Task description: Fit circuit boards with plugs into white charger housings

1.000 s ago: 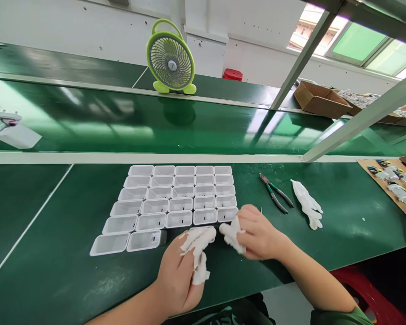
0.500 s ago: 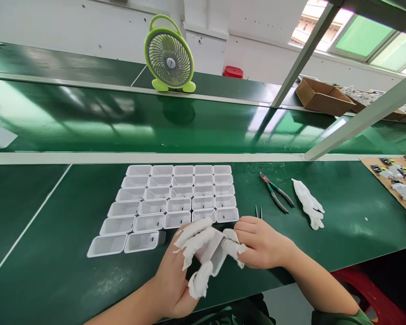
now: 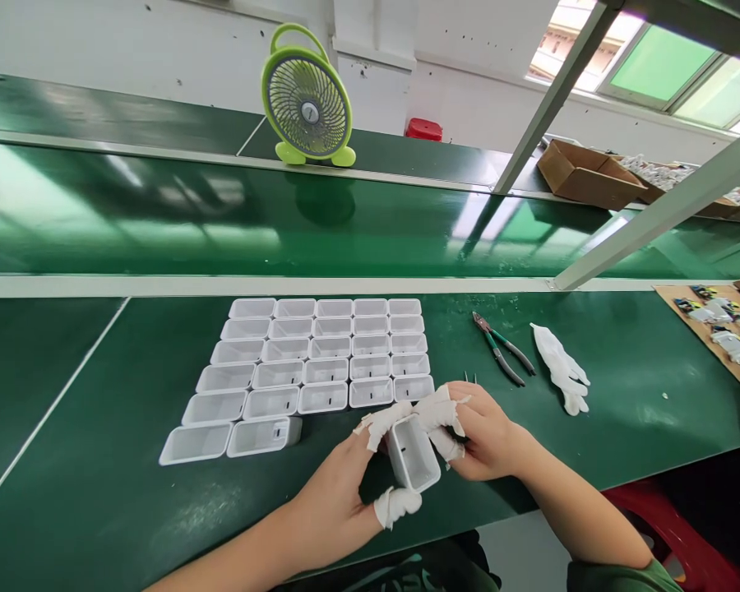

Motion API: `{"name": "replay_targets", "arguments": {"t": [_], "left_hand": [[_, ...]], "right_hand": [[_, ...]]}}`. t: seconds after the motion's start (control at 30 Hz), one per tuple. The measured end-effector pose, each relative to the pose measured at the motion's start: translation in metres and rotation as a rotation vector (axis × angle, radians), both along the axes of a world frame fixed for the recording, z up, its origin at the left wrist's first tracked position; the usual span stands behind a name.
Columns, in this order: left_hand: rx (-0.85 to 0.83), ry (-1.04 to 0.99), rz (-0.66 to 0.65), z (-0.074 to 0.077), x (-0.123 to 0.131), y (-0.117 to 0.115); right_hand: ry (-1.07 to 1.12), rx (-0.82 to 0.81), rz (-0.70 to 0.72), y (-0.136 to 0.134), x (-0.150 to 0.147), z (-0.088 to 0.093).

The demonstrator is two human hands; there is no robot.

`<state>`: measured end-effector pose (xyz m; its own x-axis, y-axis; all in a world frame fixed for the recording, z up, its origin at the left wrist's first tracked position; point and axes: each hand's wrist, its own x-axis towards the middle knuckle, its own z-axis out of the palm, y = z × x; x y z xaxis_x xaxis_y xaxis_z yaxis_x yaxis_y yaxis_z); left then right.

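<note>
Both hands hold one white plastic housing (image 3: 413, 455) just above the green bench, its open side facing up toward me. My left hand (image 3: 339, 493) grips its near and left sides with white cloth finger cots on the fingertips and thumb. My right hand (image 3: 478, 432), also with white finger cots, pinches the housing's far right edge. Just beyond the hands, several identical white housings (image 3: 321, 362) lie in neat rows on the bench. One housing (image 3: 262, 436) in the nearest row lies on its side.
Pliers (image 3: 499, 349) and a white glove (image 3: 561, 378) lie to the right on the bench, with tweezers (image 3: 470, 378) beside my right hand. A green fan (image 3: 308, 103) stands beyond the conveyor belt (image 3: 222, 222). A cardboard sheet with parts (image 3: 719, 333) and boxes (image 3: 585, 177) sit at the right.
The hands, which were bunched together over the bench, have lifted one white housing and turned it so its opening faces up. A white part on the belt at left has drifted out of view.
</note>
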<state>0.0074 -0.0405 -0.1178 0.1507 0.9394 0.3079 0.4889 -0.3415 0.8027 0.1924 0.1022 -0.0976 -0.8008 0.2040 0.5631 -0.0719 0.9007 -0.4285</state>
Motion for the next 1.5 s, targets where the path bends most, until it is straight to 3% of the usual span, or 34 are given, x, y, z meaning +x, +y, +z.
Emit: {"name": "replay_targets", "arguments": {"t": [0.2, 0.27, 0.37, 0.47, 0.63, 1.1, 1.33, 1.5], "left_hand": [[-0.063, -0.253, 0.016, -0.007, 0.004, -0.002], [-0.078, -0.294, 0.033, -0.008, 0.004, -0.003], [-0.110, -0.329, 0.072, -0.008, 0.003, -0.004], [-0.106, -0.286, 0.134, -0.009, 0.003, -0.003], [-0.039, -0.169, 0.177, -0.006, 0.007, 0.001], [0.001, -0.139, 0.053, -0.006, 0.014, 0.002], [0.040, -0.108, 0.162, -0.008, 0.012, 0.000], [0.105, -0.055, 0.176, -0.013, 0.014, -0.001]], "right_hand": [[-0.021, -0.152, 0.135, 0.002, -0.003, 0.011], [-0.003, -0.142, 0.190, 0.002, -0.006, 0.014], [0.034, -0.054, 0.127, -0.001, -0.007, 0.015], [0.127, 0.094, 0.043, -0.009, -0.005, 0.013], [0.075, 0.319, 0.087, -0.025, 0.000, 0.011], [-0.134, 0.311, 0.261, -0.031, -0.007, 0.007], [-0.093, 0.266, 0.158, -0.025, 0.002, 0.005], [-0.150, 0.291, 0.199, -0.027, -0.002, 0.007]]}}
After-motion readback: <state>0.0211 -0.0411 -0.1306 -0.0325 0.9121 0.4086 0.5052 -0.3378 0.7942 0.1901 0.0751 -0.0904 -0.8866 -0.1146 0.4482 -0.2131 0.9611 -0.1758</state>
